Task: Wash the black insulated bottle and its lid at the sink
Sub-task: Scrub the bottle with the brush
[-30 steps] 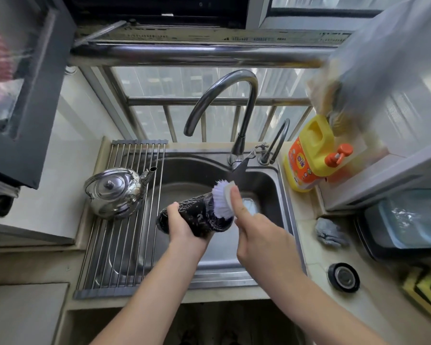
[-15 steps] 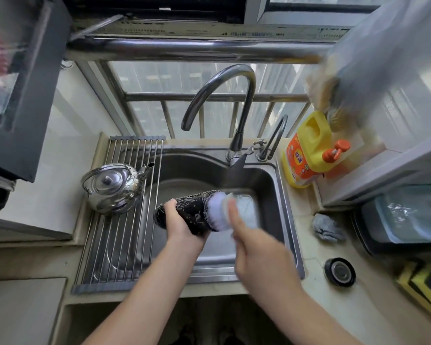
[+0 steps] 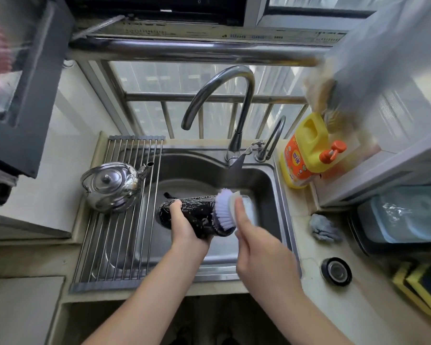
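The black insulated bottle (image 3: 199,212), flecked with white suds, lies on its side over the steel sink (image 3: 279,195). My left hand (image 3: 184,230) grips its middle from below. My right hand (image 3: 261,252) holds a white scrubbing brush (image 3: 225,210), index finger stretched along its back, with the pale bristles pressed against the bottle's right end. The round black lid (image 3: 336,271) lies flat on the counter to the right of the sink.
A steel kettle (image 3: 112,186) stands on the roll-up drying rack (image 3: 115,245) over the sink's left side. The curved faucet (image 3: 224,105) arches above. A yellow detergent jug (image 3: 306,155), a grey cloth (image 3: 324,227) and a blue-lidded container (image 3: 408,215) sit on the right.
The brush has shifted up and down across the bottle's right end in a scrubbing motion. My left hand has kept its hold and the bottle stays over the sink.
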